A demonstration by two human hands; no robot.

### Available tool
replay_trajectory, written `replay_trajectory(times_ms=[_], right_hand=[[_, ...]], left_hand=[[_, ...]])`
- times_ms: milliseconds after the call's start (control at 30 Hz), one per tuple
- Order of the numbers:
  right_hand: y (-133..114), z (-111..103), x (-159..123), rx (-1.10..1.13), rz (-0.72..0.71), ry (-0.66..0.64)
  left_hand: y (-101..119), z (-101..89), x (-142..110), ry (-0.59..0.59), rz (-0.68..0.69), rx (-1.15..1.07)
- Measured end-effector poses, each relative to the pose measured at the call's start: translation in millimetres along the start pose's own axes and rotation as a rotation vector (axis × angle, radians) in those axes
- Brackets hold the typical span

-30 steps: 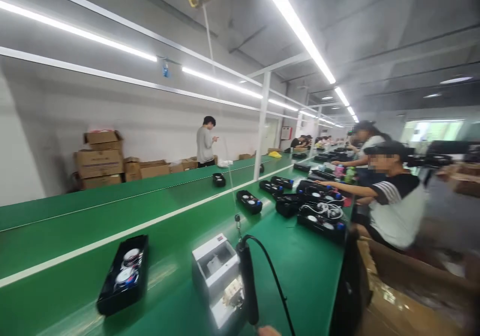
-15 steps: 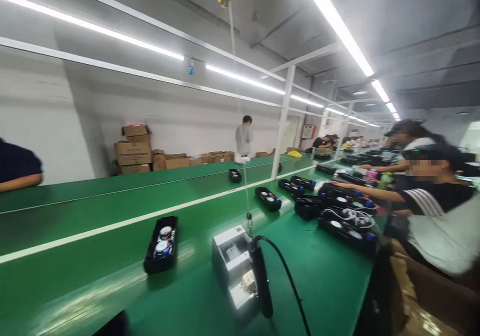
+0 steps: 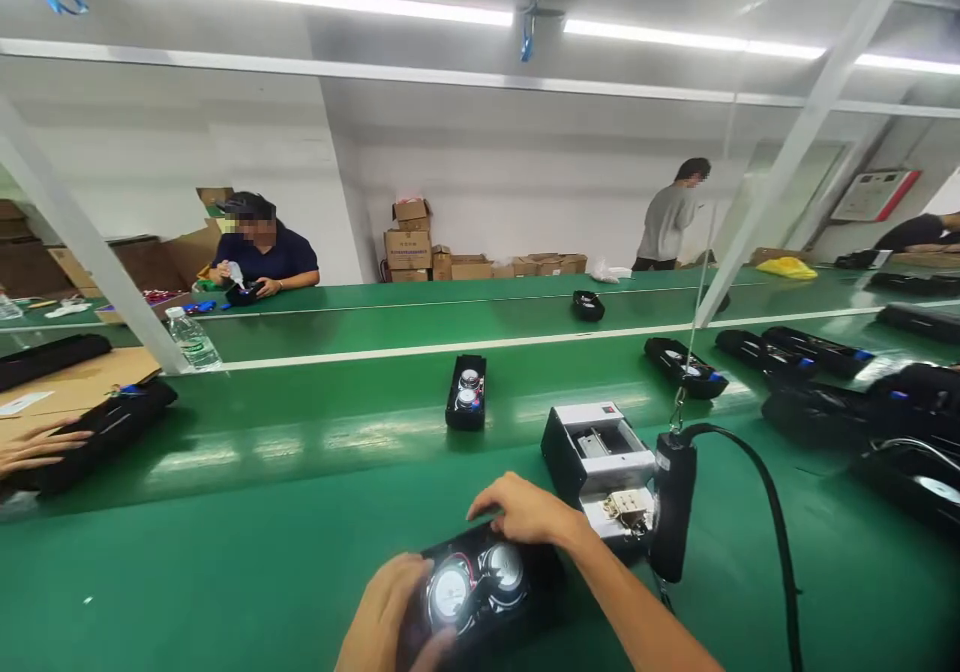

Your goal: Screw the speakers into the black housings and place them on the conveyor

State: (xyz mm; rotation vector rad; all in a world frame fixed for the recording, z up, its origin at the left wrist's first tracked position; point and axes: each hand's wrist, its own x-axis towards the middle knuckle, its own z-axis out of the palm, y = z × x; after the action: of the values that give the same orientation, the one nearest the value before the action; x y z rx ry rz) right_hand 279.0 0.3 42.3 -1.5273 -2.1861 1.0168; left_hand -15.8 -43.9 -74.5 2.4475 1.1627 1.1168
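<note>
A black speaker housing (image 3: pixel 541 582) with two round silver speakers lies on the green bench right in front of me. My left hand (image 3: pixel 390 602) grips its left end, with the thumb at the near side, slightly blurred. My right hand (image 3: pixel 525 510) is at its far edge, fingers bent over the rim. Just beyond my right forearm stands a metal-and-black box (image 3: pixel 600 462) with an open tray holding small pale parts. Beside that box, a black handheld power driver (image 3: pixel 673 512) hangs upright from a cord, its cable (image 3: pixel 772 512) curving right.
Another speaker housing (image 3: pixel 466 392) sits on the green belt ahead; several more are at right. At left, a co-worker's hand (image 3: pixel 41 449) touches a black housing near a water bottle (image 3: pixel 193 337). Across the line a person (image 3: pixel 259 252) works seated. White posts (image 3: pixel 810 142) rise from the line.
My view has swung left and down from the row of workers at right. Both my hands and the speaker housing they hold have come into view.
</note>
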Motion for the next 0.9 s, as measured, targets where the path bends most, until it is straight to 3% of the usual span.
replay_trajectory(times_ms=[133, 233, 300, 400, 500, 667, 800, 900], right_hand=[[-3.6, 7.6, -52.5, 0.032, 0.063, 0.152], [-11.3, 37.1, -75.2, 0.157, 0.1, 0.182], [-18.5, 65.0, -72.5, 0.285, 0.118, 0.285], [-26.3, 98.0, -56.8, 0.514, 0.146, 0.542], [-28.6, 103.4, -50.9, 0.609, 0.119, 0.717], [-32.6, 87.7, -60.4, 0.514, 0.026, 0.582], [-29.9, 89.1, -47.0, 0.648, 0.129, 0.643], [-28.2, 86.4, -28.5, 0.718, 0.174, 0.578]], left_hand=[[-3.3, 17.1, -7.9, 0.064, -0.113, -0.054], [7.4, 20.2, -9.8, 0.048, -0.192, -0.054], [13.4, 17.7, -6.9, -0.002, -0.186, -0.059], [19.2, 9.9, -2.2, -0.097, -0.164, -0.056], [27.4, 0.0, -0.7, -0.157, -0.16, -0.07], [44.2, -9.4, 2.6, -0.217, -0.137, -0.103], [45.5, -7.1, 3.5, -0.217, -0.064, -0.112], [43.0, -5.2, 2.3, -0.213, -0.014, -0.114]])
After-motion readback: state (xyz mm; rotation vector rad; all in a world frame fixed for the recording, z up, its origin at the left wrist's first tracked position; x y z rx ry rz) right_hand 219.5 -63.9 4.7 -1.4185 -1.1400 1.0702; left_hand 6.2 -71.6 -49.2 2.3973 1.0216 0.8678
